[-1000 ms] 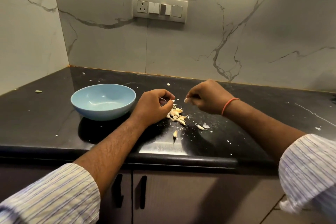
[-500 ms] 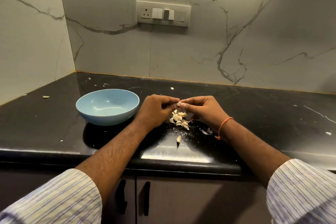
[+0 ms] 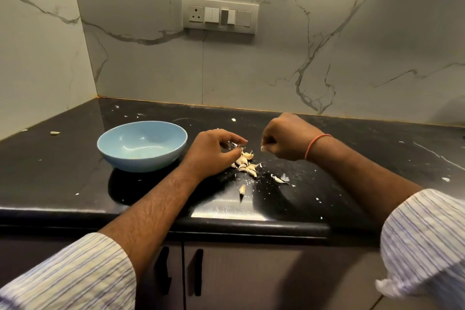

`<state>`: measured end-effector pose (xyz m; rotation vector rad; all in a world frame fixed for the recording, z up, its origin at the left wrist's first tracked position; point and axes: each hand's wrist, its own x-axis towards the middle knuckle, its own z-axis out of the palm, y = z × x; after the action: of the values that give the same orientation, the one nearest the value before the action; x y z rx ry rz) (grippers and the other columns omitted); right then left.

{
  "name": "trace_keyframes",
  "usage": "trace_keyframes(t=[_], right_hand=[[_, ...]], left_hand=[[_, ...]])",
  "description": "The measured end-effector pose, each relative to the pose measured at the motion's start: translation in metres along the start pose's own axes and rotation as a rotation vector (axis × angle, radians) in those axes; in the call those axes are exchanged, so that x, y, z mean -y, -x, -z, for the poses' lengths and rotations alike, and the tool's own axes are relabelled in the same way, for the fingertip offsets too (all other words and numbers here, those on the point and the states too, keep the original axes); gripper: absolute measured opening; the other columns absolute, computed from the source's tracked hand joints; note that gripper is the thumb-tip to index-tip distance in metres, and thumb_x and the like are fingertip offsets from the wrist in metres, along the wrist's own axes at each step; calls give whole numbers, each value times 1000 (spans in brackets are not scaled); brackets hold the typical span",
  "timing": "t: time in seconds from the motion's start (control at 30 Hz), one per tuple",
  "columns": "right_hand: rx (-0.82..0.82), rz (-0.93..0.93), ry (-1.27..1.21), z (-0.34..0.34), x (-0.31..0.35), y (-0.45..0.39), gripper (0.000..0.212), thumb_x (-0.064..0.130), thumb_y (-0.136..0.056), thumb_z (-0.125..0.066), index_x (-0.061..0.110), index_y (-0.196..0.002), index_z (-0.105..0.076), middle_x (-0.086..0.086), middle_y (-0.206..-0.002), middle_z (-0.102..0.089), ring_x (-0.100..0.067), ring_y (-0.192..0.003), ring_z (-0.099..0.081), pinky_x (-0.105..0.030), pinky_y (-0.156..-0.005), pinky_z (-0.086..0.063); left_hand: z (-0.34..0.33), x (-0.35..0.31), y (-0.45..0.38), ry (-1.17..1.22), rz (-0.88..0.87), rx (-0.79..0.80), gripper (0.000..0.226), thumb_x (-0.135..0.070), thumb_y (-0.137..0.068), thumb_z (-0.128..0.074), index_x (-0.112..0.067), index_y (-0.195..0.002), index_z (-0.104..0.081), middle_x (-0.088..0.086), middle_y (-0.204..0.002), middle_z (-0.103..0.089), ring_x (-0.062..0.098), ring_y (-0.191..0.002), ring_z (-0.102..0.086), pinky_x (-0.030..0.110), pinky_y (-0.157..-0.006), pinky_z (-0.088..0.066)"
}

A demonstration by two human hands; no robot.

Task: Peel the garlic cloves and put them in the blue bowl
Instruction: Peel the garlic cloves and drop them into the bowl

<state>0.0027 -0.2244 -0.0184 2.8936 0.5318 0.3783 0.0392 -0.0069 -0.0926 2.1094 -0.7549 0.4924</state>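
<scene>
Left hand (image 3: 214, 151) is over the black countertop (image 3: 63, 171), fingers curled, thumb and forefinger tips pinched on a small pale object at about the fingertips; too small to say whether it is a clove or a scrap of skin. Right hand (image 3: 286, 137) is raised just off the counter to the right of the left hand, a clear gap between the two; fingers curled into a loose fist, and something pale shows at the thumb and fingertips, but I cannot tell whether it is a held piece or a nail. Orange thread band (image 3: 315, 145) on the right wrist. Garlic cloves (image 3: 245, 162) lie in a small heap on the counter directly below and just right of the left fingertips, between the two hands and slightly nearer the person. One single clove (image 3: 242, 189) sits apart, nearer the counter edge than the heap. Loose skins (image 3: 279, 178) lie below the right hand. Blue bowl (image 3: 142, 146) stands upright just left of the left hand, beside the wrist, not clearly touching; contents not discernible. Stray pale piece (image 3: 54, 133) far left of the bowl. Both striped sleeves are pushed up the forearms.
</scene>
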Motion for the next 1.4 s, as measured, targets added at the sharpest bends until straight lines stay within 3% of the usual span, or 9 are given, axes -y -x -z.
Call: trace_keyframes(t=[0.17,0.3,0.4,0.5,0.77,0.93,1.07,1.27,1.4], right_hand=[[6,11,-111,-8,8,-6,8,25,-93,-76,24,-98,-83,5,-92,-79,-15,-88,-71,-28,-78,-55],[-224,-139,-776,-19,2,-8,15,29,-89,-84,23,-103,-84,7,-84,-80,-1,-78,-73,-17,-74,-56],[-218,-178,-1335,-38,11,-6,22,9,-86,-84,7,-107,-82,-10,-93,-82,-19,-89,-79,-27,-82,-63],[-231,-177,-1535,-49,15,-2,27,1,-86,-82,0,-113,-78,-19,-100,-80,-28,-95,-78,-35,-88,-64],[-349,-176,-1505,-57,28,0,28,3,-83,-85,4,-110,-81,-12,-97,-82,-24,-92,-78,-38,-87,-65],[-409,-159,-1478,-59,29,0,29,5,-80,-87,1,-108,-80,-9,-97,-82,-21,-93,-80,-28,-82,-62],[-401,-171,-1525,-60,26,-1,29,3,-81,-86,1,-109,-80,-11,-99,-82,-24,-95,-80,-35,-87,-64],[-399,-216,-1566,-62,23,-5,27,-1,-82,-85,1,-108,-80,-13,-100,-81,-29,-97,-79,-41,-91,-63],[-433,-282,-1659,-64,19,-6,24,1,-85,-83,4,-108,-80,-15,-100,-81,-28,-97,-79,-43,-94,-62]], left_hand=[[2,-3,2,23,-4,-32,23,-36,-86,-87,-35,-108,-82,-20,-92,-77,2,-81,-71,25,-79,-62],[2,-4,1,88,6,-80,26,-34,-85,-88,-26,-109,-83,-16,-87,-79,-2,-75,-73,21,-75,-61],[5,-4,0,107,16,-139,20,-33,-87,-86,-25,-105,-84,-15,-87,-79,0,-79,-74,20,-75,-61],[5,-3,-2,98,31,-161,15,-32,-89,-84,-25,-102,-84,-15,-86,-79,1,-80,-74,20,-74,-60],[2,-3,-2,44,62,-173,12,-28,-91,-82,-19,-98,-82,-14,-81,-77,-5,-71,-71,8,-66,-52],[3,-6,0,63,31,-137,7,-28,-93,-79,-21,-95,-79,-13,-74,-75,3,-64,-70,17,-62,-56],[2,-4,0,108,35,-101,3,-26,-95,-77,-23,-95,-77,-2,-71,-75,23,-62,-69,35,-64,-61],[1,-3,0,145,31,-9,3,-26,-97,-74,-24,-96,-73,10,-73,-73,17,-58,-58,42,-60,-57],[1,-4,0,127,60,-35,7,-25,-93,-76,-23,-88,-73,2,-69,-72,9,-57,-59,31,-63,-56]])
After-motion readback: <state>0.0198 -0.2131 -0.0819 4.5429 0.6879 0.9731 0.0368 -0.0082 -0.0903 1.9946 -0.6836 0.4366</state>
